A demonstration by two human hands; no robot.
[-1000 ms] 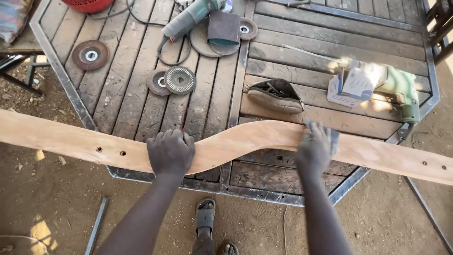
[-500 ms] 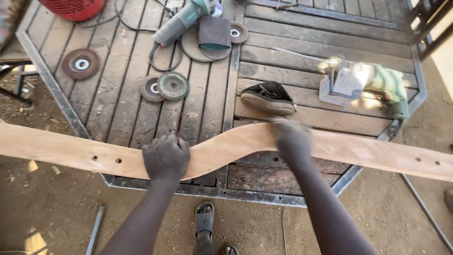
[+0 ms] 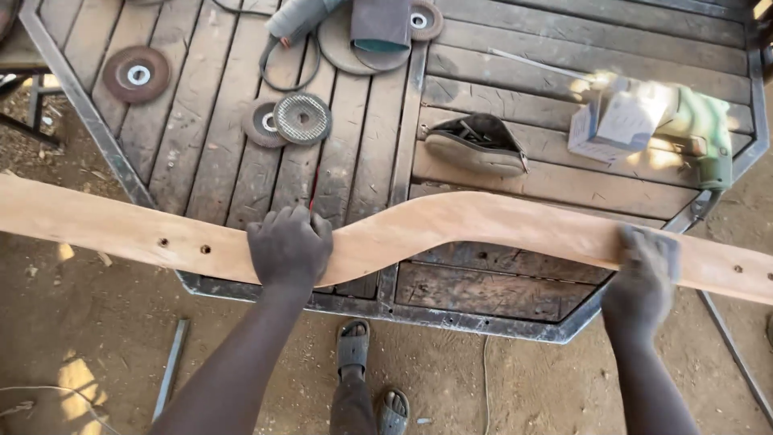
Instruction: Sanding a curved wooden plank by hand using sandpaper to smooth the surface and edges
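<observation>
Your left hand (image 3: 288,246) clamps down on the curved wooden plank (image 3: 451,225), which lies across the slatted table (image 3: 515,169) edge. Right hand (image 3: 642,270) presses the plank further right, fingers curled over it; blurred.

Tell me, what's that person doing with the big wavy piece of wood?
A person leans over a slatted wooden table and holds a long curved wooden plank across its near edge. The left hand presses down on the plank near its middle. The right hand lies on the plank farther along, blurred. Grinding discs and a green power tool lie on the table.
</observation>
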